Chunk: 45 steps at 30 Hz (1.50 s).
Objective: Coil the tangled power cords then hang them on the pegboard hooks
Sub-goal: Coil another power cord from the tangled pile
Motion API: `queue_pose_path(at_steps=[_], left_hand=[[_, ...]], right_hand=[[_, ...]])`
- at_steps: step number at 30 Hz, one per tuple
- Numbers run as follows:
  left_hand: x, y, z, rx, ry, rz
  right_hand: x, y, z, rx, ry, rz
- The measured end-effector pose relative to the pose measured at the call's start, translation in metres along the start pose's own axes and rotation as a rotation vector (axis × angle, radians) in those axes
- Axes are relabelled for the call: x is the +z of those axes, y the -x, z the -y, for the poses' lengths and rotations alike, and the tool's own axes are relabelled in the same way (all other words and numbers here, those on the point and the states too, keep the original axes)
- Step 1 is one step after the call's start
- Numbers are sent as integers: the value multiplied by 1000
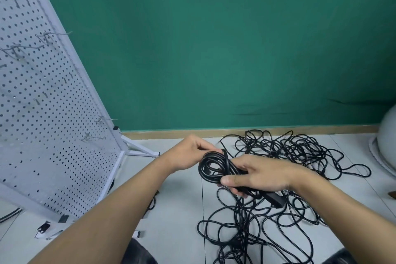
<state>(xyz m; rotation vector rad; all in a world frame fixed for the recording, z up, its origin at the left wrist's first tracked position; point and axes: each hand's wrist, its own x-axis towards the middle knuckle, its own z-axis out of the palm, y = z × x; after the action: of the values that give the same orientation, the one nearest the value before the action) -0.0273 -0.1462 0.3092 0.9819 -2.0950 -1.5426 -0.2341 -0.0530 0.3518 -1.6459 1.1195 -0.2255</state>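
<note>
I see a pale, smooth tiled floor point(175, 210) under both hands and a flat green wall point(214, 49) beyond them. A white perforated pegboard point(42, 113) with thin wire hooks point(94, 136) stands left of the left hand point(190, 152). That hand pinches the rim of a small round coil point(211, 167) of glossy black cord, and the right hand point(263, 176) grips its other side, thumb across the strands, while the loose tangle of cords point(289, 150) sprawls beyond and beneath the right hand.

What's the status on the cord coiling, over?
Right hand grips the coil, left hand pinches its rim. One coil wound, not yet hung. Tangled cords spread on the floor beneath. Pegboard hooks bare.
</note>
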Motion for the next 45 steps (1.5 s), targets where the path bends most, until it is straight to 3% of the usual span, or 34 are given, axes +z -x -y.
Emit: queue_pose_path(at_steps=[4,9,13,16,19,27,32,35,37,39,45], left_hand=[[5,0,1,-62,13,3],[16,-3,4,-112,27,-3],[29,-10,3,-100,-24,-19],[46,-14,-4,-58,-215,-38],[58,-17,-13,-29,-424,-92],[52,-4,-29,60,-852,-82],[34,5,-35,168,-1003,-119],[29,5,-35,347,-1112,-134],[30,4,-32,477,-1041,-172],[28,1,-32,486,-864,-217],[18,-2,-28,190,-358,-306]], right_hand=[[-1,-1,-1,-95,66,-157],[-9,-1,-10,-40,32,-281],[-17,1,-12,-5,-146,-504],[-18,0,-11,-19,81,-743],[-17,-4,-21,41,235,-846],[-25,-9,-34,81,383,-846],[-29,-11,-39,190,403,-625],[-27,-13,-40,210,459,-552],[-25,-14,-38,156,500,-552],[-23,-15,-36,107,510,-481],[-15,-13,-31,-19,431,-375]])
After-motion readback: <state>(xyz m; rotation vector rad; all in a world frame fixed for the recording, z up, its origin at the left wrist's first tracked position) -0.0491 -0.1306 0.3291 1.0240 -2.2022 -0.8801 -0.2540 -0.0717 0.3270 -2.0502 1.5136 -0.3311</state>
